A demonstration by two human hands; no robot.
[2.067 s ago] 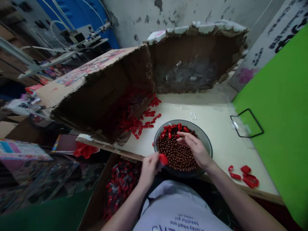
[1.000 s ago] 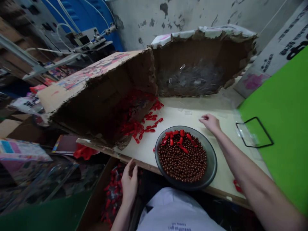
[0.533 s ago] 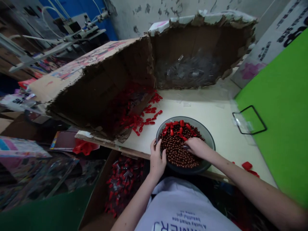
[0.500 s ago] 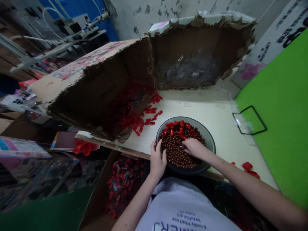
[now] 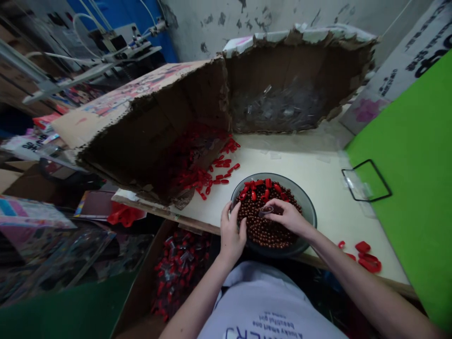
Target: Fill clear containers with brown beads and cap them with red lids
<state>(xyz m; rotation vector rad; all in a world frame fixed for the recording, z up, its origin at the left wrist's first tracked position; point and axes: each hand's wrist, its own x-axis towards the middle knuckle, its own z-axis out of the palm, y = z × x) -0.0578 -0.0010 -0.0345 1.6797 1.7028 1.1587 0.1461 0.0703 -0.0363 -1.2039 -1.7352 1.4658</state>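
A grey bowl holds many small brown beads, with several red plastic caps lying on top of them toward the far side. My right hand is above the beads, thumb and fingers closed on a small clear plastic container. Its open end faces up, and something brown shows in it. My left hand rests at the bowl's left rim with fingers apart, holding nothing that I can see.
A cut-open cardboard box at the left spills red caps onto the white table. Another box behind holds clear containers. Below left, a carton holds red-and-clear pieces. A green panel stands right.
My right hand has lifted a little out of the beads, bringing the clear container into view. My left hand stays by the rim. The view has shifted slightly.
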